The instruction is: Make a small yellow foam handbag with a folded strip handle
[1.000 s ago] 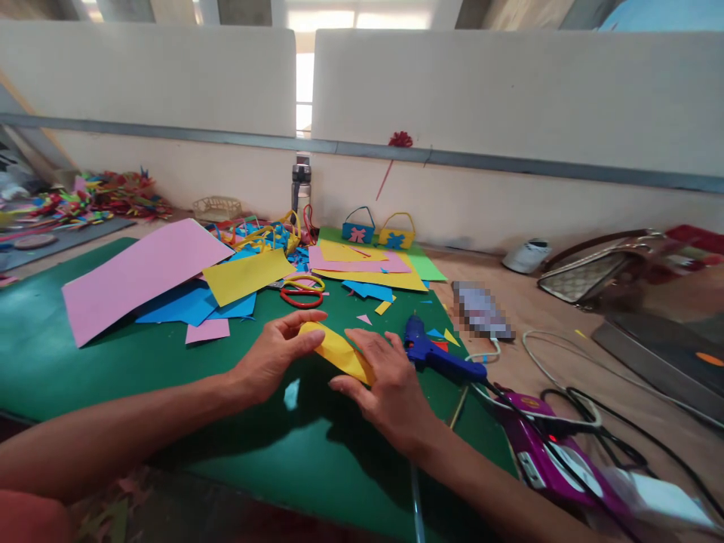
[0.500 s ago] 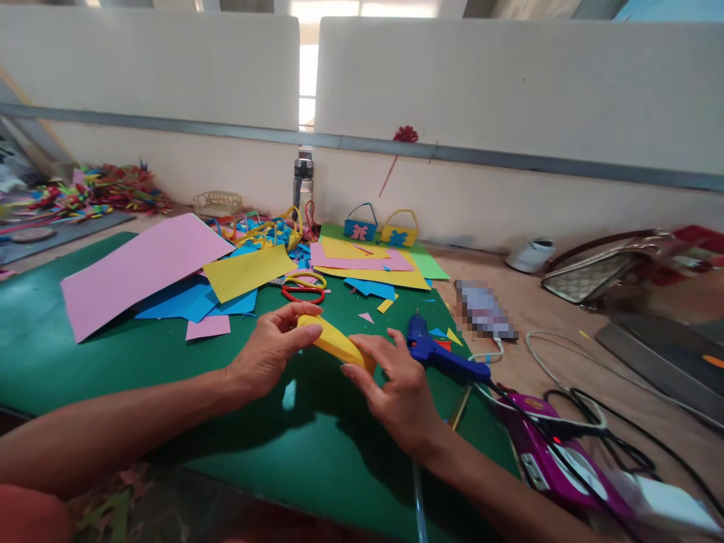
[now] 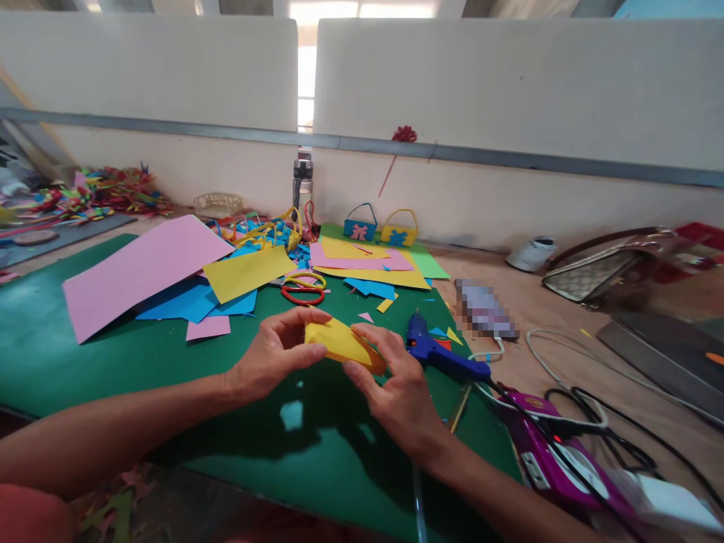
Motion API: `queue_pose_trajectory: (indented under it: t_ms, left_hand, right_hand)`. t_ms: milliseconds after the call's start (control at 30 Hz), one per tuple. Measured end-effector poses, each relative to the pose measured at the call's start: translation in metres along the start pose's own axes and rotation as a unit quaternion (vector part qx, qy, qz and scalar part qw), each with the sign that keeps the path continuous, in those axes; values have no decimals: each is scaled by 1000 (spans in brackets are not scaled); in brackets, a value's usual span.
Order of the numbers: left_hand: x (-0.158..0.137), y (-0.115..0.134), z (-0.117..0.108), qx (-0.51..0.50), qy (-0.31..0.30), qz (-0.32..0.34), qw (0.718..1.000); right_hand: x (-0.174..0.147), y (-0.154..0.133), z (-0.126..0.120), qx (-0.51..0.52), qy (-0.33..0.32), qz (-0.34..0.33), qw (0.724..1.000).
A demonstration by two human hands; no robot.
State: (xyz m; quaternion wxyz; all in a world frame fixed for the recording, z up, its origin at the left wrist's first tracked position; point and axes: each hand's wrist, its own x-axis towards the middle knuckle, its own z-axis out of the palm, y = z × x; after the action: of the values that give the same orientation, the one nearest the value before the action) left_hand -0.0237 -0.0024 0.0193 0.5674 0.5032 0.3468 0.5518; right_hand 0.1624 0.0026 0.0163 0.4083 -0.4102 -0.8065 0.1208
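A small folded piece of yellow craft foam or paper [image 3: 342, 343] is held above the green mat [image 3: 243, 430]. Its left end is pinched by my left hand [image 3: 265, 351], thumb below and fingers along the top. My right hand [image 3: 399, 385] grips the right end between thumb and fingers. Beyond my hands lie scissors [image 3: 304, 289] with one red and one yellow handle loop. Close to the right hand, a blue glue gun [image 3: 444, 353] rests on the mat. Fingers cover both ends of the yellow piece.
Pink [image 3: 147, 264], blue and yellow sheets lie at the left. Two small handbags, blue [image 3: 360, 228] and yellow [image 3: 399, 237], stand by the wall near a bottle [image 3: 303, 185]. To the right are a phone [image 3: 485, 308], cables, a purple power strip [image 3: 548, 452] and a bag [image 3: 591, 275].
The yellow piece has been tilted so more of its broad face shows, and it sits slightly further right. Both hands still hold it, with the left fingers shifted a little.
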Motion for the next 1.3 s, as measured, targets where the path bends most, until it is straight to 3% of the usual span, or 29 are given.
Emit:
queue_pose_trajectory:
  t_ms: [267,667,800,967,1133,1233,1300]
  left_hand:
    - [-3,-6,0,8,-51,48,998]
    - [-7,-11,7,14,-61,69,996]
    - [0,-3,1,-13,-25,48,998]
    - [9,3,-16,-6,8,39,999]
    - [4,-3,-33,-25,-32,16,999]
    - [2,-8,-37,-44,-73,-3,996]
    - [3,-11,-36,-52,-81,-19,995]
  right_hand:
    - [0,-1,-2,-48,27,-120,991]
    - [0,-7,-4,-106,36,-206,972]
    - [2,2,-6,-126,45,-178,975]
    - [9,14,-14,-41,50,-40,997]
    - [19,20,-17,6,-14,48,999]
    - [23,19,-18,-10,-17,56,998]
    - [22,14,-18,-34,-4,16,999]
